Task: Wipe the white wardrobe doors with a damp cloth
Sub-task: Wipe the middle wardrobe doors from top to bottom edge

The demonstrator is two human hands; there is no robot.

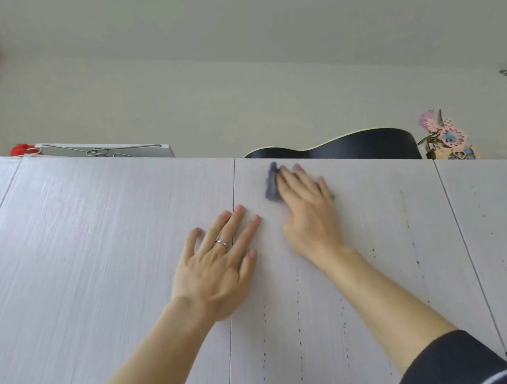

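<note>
White wardrobe doors (104, 238) with a fine grain fill the lower view, seen from below, split by vertical seams. My right hand (308, 208) presses a small grey-purple cloth (271, 183) flat against the middle door near its top edge, fingers straight; most of the cloth is hidden under the palm. My left hand (218, 258), wearing a ring, lies flat with spread fingers across the seam between two doors. Lines of dark water drops (298, 321) run down the middle door below my hands.
On top of the wardrobe lie a black guitar (350, 145), a white box with wire hangers (107, 151), something red (21, 150) at the left and a pink paper ornament (445, 137) at the right. Wall and ceiling are above.
</note>
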